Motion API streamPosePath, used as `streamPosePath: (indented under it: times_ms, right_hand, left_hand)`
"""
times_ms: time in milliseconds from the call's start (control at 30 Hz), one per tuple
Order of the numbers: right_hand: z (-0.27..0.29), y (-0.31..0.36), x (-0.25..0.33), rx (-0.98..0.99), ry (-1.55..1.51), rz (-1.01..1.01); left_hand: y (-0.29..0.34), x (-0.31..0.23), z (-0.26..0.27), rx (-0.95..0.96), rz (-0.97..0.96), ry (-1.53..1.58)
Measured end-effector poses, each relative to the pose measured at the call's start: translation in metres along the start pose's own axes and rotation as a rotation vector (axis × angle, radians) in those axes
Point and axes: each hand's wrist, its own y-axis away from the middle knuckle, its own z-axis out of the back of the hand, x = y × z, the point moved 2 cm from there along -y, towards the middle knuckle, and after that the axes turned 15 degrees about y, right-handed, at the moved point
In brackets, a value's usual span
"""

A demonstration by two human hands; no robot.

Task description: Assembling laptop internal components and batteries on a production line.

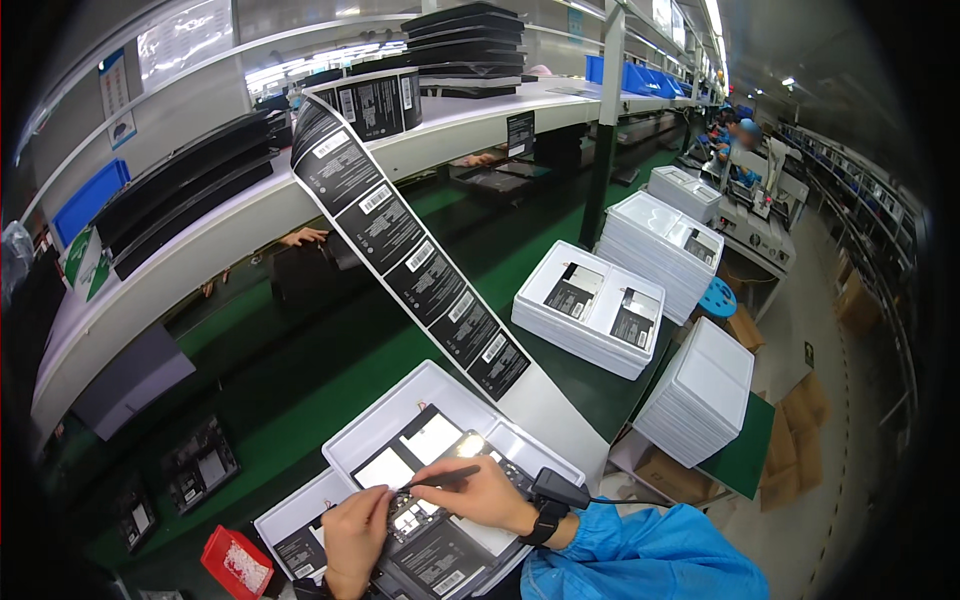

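My right hand (483,492) grips slim black tweezers (447,478), their tip pointing left. My left hand (353,530) is pinched close by that tip; whatever its fingertips hold is too small to make out. Both hands are above a white plastic tray (352,440) of flat battery packs with black printed labels and silver parts. One labelled pack (436,562) lies nearest me, between my wrists. Another white tray (272,522) with a dark pack sticks out at the left, partly hidden by my left hand.
A strip of black labels (395,235) hangs from the shelf down past the tray. Stacked white trays (585,305) stand right, with another stack (697,395) nearer. A red box (213,550) of small white pieces sits left. Beyond the shelf, another person's hand (304,237) shows.
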Motion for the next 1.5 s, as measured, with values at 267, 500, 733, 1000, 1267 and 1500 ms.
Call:
streamPosePath:
  times_ms: [267,500,733,1000,1267,1500]
  right_hand:
    - [0.001,0.003,0.001,0.037,-0.051,-0.007]
    - [-0.006,0.005,0.003,0.043,-0.023,0.011]
    - [0.015,0.002,0.005,0.029,-0.27,-0.173]
    - [0.019,-0.01,-0.004,0.011,-0.138,-0.209]
    - [0.011,-0.003,-0.006,-0.023,-0.076,-0.189]
    - [0.011,-0.007,-0.005,-0.033,-0.011,-0.177]
  left_hand:
    - [0.036,0.048,0.104,-0.45,0.258,-0.141]
    - [0.088,0.073,0.149,-0.523,0.446,-0.472]
    - [0.018,0.006,0.055,-0.178,0.164,-0.052]
    - [-0.007,-0.001,0.003,0.148,0.101,0.027]
    - [-0.008,0.005,-0.005,0.178,0.103,0.05]
    - [-0.009,0.011,-0.007,0.136,0.056,0.035]
